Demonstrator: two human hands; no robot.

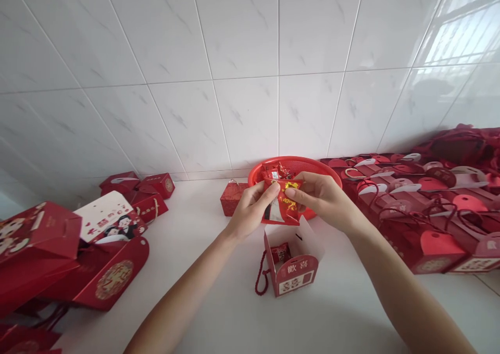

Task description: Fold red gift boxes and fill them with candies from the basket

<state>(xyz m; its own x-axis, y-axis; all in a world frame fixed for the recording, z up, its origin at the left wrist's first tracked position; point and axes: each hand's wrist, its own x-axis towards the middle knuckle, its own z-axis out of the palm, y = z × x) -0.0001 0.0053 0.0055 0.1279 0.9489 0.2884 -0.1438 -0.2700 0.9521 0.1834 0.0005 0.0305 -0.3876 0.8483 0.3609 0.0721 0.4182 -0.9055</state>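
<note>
Head view: looked forward and downward from above the forearms (195, 286).
Tiled wall (250, 47): stood ahead at 12 o'clock, faced almost squarely, filling the upper half.
White tabletop (187, 244): was seen from above, running toward 6 o'clock.
Left hand (248, 208), right hand (326, 198): appeared near, just below centre.

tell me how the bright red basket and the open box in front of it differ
The basket is wider than the open box. The basket is rounded with perforated walls, while the box has flat, printed panels. The basket is a brighter orange-red; the box is a deeper red outside and pale inside. Both are open at the top and contain red wrapped packets.
</note>
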